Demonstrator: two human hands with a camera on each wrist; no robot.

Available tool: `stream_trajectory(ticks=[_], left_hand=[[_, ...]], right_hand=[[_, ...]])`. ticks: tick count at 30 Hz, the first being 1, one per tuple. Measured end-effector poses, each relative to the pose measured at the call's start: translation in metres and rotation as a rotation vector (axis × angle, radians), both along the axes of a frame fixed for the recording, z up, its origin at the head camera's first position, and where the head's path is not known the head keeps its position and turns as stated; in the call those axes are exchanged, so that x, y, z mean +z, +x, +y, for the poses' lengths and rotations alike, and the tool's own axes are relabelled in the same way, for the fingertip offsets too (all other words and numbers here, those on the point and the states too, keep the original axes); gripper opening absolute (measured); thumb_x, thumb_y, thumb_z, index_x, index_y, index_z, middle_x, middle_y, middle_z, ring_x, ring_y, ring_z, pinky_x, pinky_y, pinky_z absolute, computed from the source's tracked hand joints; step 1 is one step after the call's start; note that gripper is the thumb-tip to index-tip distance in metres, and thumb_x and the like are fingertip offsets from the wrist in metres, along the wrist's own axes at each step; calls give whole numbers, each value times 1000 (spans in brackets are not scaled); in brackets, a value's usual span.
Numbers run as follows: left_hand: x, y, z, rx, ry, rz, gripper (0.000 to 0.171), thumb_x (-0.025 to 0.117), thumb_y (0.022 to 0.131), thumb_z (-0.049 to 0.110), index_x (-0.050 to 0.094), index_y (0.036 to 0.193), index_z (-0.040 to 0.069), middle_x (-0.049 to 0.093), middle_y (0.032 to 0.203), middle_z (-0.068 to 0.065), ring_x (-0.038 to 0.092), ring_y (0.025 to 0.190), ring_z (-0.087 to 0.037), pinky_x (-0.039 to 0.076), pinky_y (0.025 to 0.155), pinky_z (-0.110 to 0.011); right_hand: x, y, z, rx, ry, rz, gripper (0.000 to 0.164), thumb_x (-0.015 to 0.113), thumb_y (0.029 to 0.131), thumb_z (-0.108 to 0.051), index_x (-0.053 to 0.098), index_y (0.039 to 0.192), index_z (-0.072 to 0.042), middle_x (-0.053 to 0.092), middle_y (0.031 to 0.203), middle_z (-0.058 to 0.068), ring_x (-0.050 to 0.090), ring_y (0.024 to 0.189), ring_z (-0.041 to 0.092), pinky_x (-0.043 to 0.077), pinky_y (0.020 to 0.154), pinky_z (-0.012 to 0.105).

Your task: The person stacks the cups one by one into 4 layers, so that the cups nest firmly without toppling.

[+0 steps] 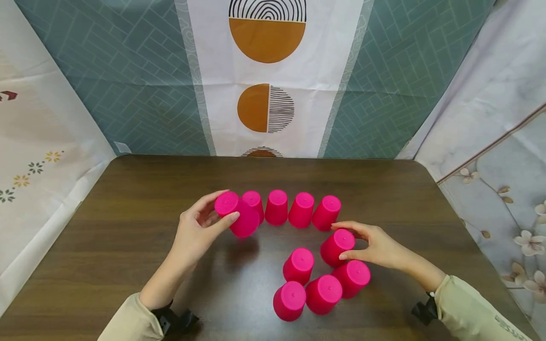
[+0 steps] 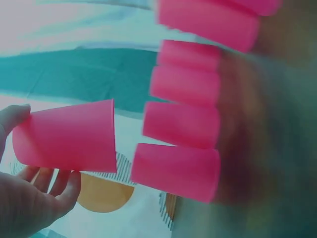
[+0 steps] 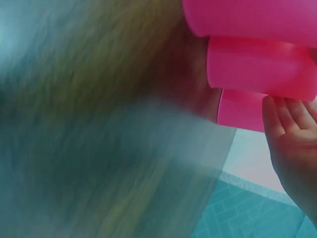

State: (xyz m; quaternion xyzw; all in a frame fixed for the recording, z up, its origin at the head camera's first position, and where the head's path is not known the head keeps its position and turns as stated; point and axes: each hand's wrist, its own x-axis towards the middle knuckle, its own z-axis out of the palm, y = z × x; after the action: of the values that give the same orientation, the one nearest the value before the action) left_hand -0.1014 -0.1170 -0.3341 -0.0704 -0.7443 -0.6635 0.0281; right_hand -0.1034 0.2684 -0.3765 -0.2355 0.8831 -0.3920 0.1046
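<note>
My left hand [image 1: 198, 227] holds a bright pink plastic cup [image 1: 245, 220] between thumb and fingers, raised off the table with its closed end up. The left wrist view shows this cup [image 2: 69, 139] side-on, its rim away from the palm. On the right, my right hand [image 1: 375, 244] has thumb and fingers on opposite sides of another upside-down pink cup [image 1: 334, 248]. That cup stands close behind a neighbouring cup [image 1: 351, 279]. In the right wrist view, the fingers [image 3: 292, 114] lie along a cup [image 3: 260, 69].
Several upside-down pink cups [image 1: 276, 208] form a row toward the back of the brown table [image 1: 149, 199]. Nearer me stand more cups [image 1: 324, 293], clustered right of centre. Patterned cloth [image 1: 149, 85] hangs behind the table's far edge.
</note>
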Motion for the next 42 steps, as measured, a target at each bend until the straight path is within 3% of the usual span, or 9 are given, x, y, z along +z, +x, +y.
stream_trajectory(ticks=[4,12,20,26,30,35,42], left_hand=[[4,-19,3,7,46,-60,52,75,79,23,55,126,17,59,119,-4,59,105,-17,51,84,-22],[10,-48,10,18,62,-25,50,75,79,27,58,124,17,61,116,-2,58,106,-18,50,88,-22],[5,-73,22,-12,36,-20,49,74,80,29,57,125,16,61,114,-3,58,104,-19,50,87,-23],[6,-76,34,-25,-27,35,50,75,79,26,57,125,16,62,114,-3,59,103,-21,50,89,-32],[7,-76,41,-25,-61,74,50,76,78,27,58,124,18,63,112,-1,59,103,-19,49,90,-37],[5,-78,46,-46,-68,45,50,76,78,28,57,124,19,62,112,0,59,103,-17,50,90,-35],[-1,-79,48,-55,-109,30,50,75,79,27,57,125,21,62,114,0,58,104,-19,50,89,-35]], right_hand=[[-2,-4,0,72,26,57,65,77,75,-36,53,130,-11,62,122,6,59,107,13,52,86,31],[0,-11,3,145,23,39,59,75,76,-38,56,123,-8,65,110,-1,63,96,7,53,81,26],[-2,-13,6,167,-15,43,59,77,76,-34,57,122,-3,67,109,3,65,93,7,54,79,25],[-2,-13,5,159,-6,57,60,77,75,-36,57,122,-4,68,108,3,66,92,7,54,76,24],[-5,-11,6,133,-14,113,59,80,72,-31,58,121,-4,68,106,5,66,90,7,54,74,23],[-12,-8,6,110,-35,176,60,83,68,-23,59,119,-2,69,105,6,66,89,5,54,73,20],[-12,-10,5,117,-51,161,60,83,68,-24,59,119,-2,69,106,6,67,88,5,54,72,18]])
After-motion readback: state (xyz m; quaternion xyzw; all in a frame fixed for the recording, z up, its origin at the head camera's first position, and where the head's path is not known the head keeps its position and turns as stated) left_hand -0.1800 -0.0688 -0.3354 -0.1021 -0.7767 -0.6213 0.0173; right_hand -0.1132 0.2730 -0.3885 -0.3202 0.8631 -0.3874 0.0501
